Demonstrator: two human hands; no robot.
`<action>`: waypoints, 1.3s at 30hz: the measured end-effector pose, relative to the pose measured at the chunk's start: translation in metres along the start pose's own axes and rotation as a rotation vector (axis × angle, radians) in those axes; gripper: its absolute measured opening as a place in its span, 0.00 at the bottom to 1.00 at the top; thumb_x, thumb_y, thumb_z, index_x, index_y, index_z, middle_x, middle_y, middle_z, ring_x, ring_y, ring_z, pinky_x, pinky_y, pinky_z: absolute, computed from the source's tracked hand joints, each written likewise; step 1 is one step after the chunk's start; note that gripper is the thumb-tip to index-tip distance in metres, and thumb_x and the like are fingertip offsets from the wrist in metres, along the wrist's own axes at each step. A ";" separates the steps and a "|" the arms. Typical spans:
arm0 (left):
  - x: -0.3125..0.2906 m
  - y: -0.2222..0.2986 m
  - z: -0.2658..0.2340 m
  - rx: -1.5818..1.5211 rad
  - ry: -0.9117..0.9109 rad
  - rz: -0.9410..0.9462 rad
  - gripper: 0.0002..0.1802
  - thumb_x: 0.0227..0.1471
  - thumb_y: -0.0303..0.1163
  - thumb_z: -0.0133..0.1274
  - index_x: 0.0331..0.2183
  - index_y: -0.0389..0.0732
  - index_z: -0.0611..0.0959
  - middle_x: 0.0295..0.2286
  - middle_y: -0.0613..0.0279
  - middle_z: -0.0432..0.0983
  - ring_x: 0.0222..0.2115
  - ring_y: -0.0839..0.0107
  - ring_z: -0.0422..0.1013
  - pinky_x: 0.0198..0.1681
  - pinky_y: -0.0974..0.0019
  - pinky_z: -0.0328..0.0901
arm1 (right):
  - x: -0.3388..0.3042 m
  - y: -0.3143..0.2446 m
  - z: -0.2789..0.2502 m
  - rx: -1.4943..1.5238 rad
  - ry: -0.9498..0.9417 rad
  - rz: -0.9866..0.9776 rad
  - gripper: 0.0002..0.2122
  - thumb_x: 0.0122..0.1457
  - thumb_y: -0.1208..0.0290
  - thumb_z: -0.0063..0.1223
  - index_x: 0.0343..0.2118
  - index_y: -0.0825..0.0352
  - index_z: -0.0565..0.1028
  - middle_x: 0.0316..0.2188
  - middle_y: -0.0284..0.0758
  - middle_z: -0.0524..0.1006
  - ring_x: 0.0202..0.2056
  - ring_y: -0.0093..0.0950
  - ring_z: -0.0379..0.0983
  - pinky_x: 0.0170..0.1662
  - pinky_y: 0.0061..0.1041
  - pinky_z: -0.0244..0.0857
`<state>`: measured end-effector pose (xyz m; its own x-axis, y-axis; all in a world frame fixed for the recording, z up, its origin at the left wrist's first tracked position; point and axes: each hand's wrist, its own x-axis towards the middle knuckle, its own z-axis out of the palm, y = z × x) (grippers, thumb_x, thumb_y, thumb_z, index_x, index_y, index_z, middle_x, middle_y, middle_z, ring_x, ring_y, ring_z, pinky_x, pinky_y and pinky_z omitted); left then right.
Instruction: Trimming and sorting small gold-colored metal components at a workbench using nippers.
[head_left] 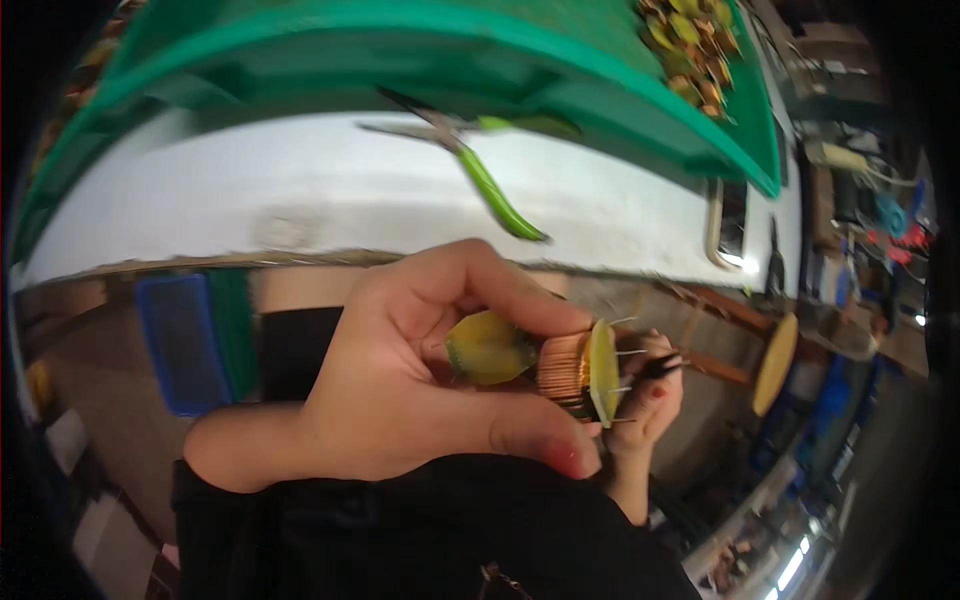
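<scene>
My left hand (390,370) is closed around a copper-wound coil (562,368), gripping it between thumb and fingers. A yellow-green base plate (604,375) covers the coil's right end, with thin metal pins sticking out to the right. Deeper in the same hand, against the palm, sits a second yellow-green piece (490,348); whether it carries a coil is hidden. Just beyond the pins is my right hand (650,405), partly covered by the plate. Its fingers are curled round a small dark-tipped object (660,368) that is too blurred to name.
Cutting pliers with green handles (488,190) lie on the white bench (200,215). Behind them stands a large green tray (330,50) with several coils (690,50) at its right. A phone-like device (733,220) and slim dark tool (775,260) lie right. A blue crate (182,340) stands below left.
</scene>
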<state>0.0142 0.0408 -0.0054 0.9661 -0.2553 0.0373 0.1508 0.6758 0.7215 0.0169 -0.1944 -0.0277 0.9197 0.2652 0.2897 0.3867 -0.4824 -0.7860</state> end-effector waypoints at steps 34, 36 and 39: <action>-0.005 -0.015 0.012 0.252 0.062 0.126 0.30 0.25 0.17 0.68 0.34 0.39 0.69 0.36 0.53 0.69 0.32 0.59 0.74 0.35 0.60 0.74 | 0.020 -0.041 -0.001 -0.023 -0.225 0.105 0.11 0.58 0.65 0.43 0.30 0.70 0.68 0.26 0.38 0.68 0.26 0.32 0.60 0.33 0.26 0.59; -0.004 -0.017 0.014 0.222 0.051 0.148 0.29 0.26 0.16 0.67 0.34 0.39 0.70 0.36 0.54 0.69 0.31 0.61 0.74 0.35 0.62 0.73 | 0.022 -0.039 0.005 -0.013 -0.201 0.053 0.11 0.58 0.65 0.43 0.30 0.71 0.68 0.26 0.38 0.67 0.26 0.32 0.60 0.32 0.26 0.59; -0.004 -0.018 0.015 0.192 0.046 0.172 0.28 0.27 0.15 0.66 0.34 0.39 0.71 0.36 0.54 0.69 0.31 0.62 0.74 0.34 0.63 0.73 | 0.023 -0.038 0.009 -0.001 -0.183 0.000 0.11 0.58 0.65 0.43 0.30 0.71 0.68 0.25 0.38 0.67 0.25 0.32 0.60 0.32 0.26 0.59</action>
<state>0.0048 0.0188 -0.0084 0.9833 -0.1137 0.1423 -0.0544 0.5621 0.8253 0.0232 -0.1624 0.0035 0.8920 0.4122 0.1855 0.3867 -0.4836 -0.7852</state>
